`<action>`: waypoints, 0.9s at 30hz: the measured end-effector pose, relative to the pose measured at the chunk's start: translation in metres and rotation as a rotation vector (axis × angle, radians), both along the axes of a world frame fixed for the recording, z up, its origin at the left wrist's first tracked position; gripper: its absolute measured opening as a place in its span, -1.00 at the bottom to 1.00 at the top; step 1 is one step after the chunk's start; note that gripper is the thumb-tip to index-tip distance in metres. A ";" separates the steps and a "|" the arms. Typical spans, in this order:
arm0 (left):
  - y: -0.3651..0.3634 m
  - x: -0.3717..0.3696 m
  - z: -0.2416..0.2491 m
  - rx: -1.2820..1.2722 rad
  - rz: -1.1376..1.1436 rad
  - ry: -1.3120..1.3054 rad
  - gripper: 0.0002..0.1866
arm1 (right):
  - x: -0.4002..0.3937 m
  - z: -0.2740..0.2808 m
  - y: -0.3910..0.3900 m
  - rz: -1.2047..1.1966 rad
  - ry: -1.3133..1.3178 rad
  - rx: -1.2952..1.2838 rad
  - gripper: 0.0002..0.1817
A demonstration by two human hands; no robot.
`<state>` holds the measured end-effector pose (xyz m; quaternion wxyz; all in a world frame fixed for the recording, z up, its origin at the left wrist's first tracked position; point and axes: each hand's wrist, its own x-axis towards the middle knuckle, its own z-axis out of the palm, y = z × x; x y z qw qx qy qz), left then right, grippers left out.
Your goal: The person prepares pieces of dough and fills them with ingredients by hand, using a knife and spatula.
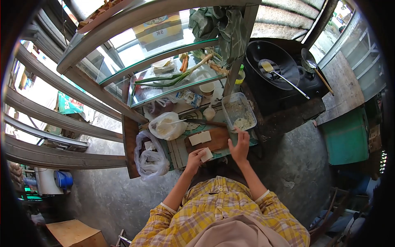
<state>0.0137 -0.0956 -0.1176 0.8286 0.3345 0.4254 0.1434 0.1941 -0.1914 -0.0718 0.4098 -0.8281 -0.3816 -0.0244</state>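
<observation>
In the head view, I see the left hand [196, 159] closed, finger and thumb pinching a pale square [207, 155], which juts from the fingertips toward the other hand. It is held over the near edge of the surface [177, 144]. Across from it, the right hand [240, 149] has its fingers spread, index finger reaching up toward the near rim of a clear container [254, 122]; I can't tell whether they touch. Brown wood of the cutting board [219, 139] shows between the hands. Just beyond the left hand, more pale sheets [200, 138] lie on that board. To that hand's left, a plastic bag [152, 162] sits close to the surface's edge, while concrete floor [107, 185] stretches past it and also right of the right hand. Past the board, a knife [207, 122] lies crosswise, leaving a tight passage. Ahead of the left hand is a bagged tub [166, 126]; farther forward stands the glass case [164, 90]. Well beyond the right hand, a wok [260, 51] rests on the stove.
</observation>
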 end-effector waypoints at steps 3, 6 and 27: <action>-0.005 -0.003 -0.006 -0.001 -0.041 0.027 -0.69 | 0.034 -0.021 0.005 0.051 -0.141 -0.250 -0.68; -0.011 -0.004 -0.008 0.002 -0.101 0.058 -0.68 | 0.062 -0.041 0.012 0.129 -0.156 -0.272 -0.75; 0.006 -0.007 -0.030 0.117 -0.368 0.149 -0.71 | 0.091 -0.009 -0.018 -0.090 0.197 0.097 -0.64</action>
